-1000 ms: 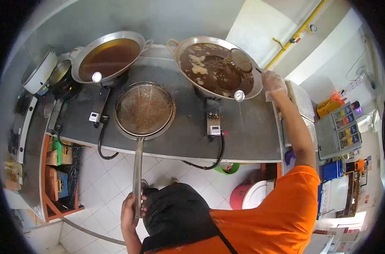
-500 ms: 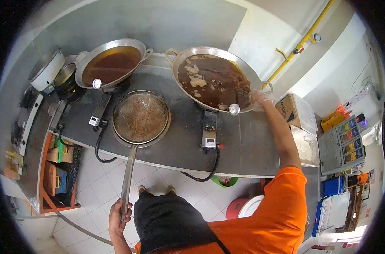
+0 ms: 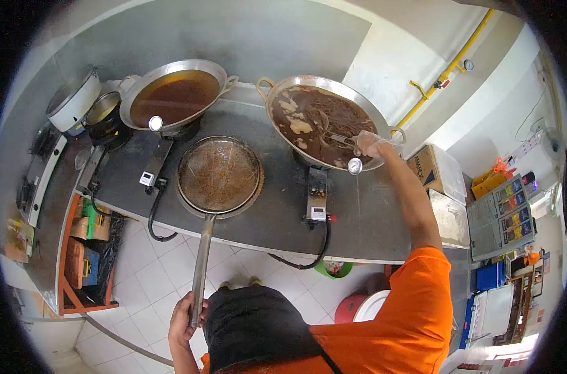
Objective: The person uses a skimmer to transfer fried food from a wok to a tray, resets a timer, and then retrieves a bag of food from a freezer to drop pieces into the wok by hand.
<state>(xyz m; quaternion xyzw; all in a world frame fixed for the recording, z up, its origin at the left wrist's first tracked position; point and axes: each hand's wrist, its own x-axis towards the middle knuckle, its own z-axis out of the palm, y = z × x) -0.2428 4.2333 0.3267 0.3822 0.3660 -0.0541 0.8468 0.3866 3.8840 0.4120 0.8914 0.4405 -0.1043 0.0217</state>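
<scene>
In my left hand (image 3: pixel 185 316), wrapped closed, is the long metal handle of a round mesh strainer (image 3: pixel 218 177). Its wide, brown-stained head rests over the counter, above a round rim that is mostly hidden. My right hand (image 3: pixel 372 144), in a clear plastic glove, grips metal tongs (image 3: pixel 341 138) over the right side of a large wok (image 3: pixel 378 115). The tongs' far end reaches into dark, bubbling oil (image 3: pixel 352 118). Pale battered pieces (image 3: pixel 301 126) float toward the wok's left side. A dial thermometer (image 3: pixel 355 166) sits at the near rim.
Another wok (image 3: pixel 199 65) of brown oil stands at left, with a dial thermometer (image 3: pixel 156 123). Beyond it are a black pot (image 3: pixel 109 118) and a white pot (image 3: pixel 78 112). Black hoses (image 3: pixel 152 218) hang at the counter's front edge. A cardboard box (image 3: pixel 424 167) stands at right.
My right hand and the tongs have moved left and farther into the wok. The floating pieces have shifted and the oil is more stirred. My left hand keeps hold of the strainer.
</scene>
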